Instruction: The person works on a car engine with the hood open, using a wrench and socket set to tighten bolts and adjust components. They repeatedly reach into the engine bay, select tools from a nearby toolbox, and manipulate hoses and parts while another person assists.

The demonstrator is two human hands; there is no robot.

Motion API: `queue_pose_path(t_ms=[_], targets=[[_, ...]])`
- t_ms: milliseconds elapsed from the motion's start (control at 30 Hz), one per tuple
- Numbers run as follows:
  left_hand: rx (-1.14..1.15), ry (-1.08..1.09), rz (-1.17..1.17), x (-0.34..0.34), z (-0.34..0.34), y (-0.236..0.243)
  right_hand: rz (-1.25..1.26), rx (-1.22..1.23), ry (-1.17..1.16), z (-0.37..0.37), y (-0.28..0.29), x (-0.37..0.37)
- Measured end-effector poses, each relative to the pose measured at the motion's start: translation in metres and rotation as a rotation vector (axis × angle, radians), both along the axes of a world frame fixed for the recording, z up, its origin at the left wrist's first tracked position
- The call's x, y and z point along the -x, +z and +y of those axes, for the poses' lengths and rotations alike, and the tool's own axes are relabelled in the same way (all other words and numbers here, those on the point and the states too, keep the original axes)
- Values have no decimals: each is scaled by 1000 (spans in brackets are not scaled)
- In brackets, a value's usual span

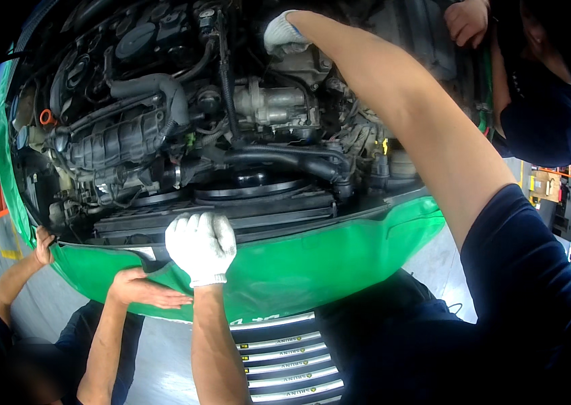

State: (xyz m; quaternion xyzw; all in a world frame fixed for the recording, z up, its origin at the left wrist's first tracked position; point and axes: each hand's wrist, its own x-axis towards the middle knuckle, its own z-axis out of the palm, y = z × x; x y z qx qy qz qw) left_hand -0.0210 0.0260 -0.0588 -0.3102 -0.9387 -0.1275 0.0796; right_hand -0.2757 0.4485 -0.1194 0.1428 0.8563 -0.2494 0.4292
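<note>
My left hand (200,246) wears a white glove and is closed at the front edge of the engine bay, over the upper edge of the green protective cover (312,263); what its fingers grip is hidden. My right hand (285,34), also gloved, reaches deep into the bay with curled fingers beside a metal housing (302,64), and I cannot make out what it holds. Below it are a silver cylindrical part (272,104) and black hoses (265,158). A black ribbed intake manifold (117,145) lies to the left.
Bare hands (144,293) of another person touch the cover at lower left. A co-worker (535,115) leans at the right rim, one hand (464,23) on the bay. A silver-striped panel (289,364) lies below the cover. Shelving (548,185) stands behind at the right.
</note>
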Motion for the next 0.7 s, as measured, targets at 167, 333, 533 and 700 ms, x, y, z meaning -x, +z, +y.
queue_pose_path(t_ms=[167,333,533,700], targets=[[-73,-22,74,3,1,-3,159,-150,305,-29,-32,-45],[-36,-16,54,2,1,-3,199,-192,183,-110,-62,-179],[-26,-2,30,0,1,-3,404,-203,-128,-87,-88,-193],[-50,-24,30,3,3,1,-42,14,-404,-60,-58,-177]])
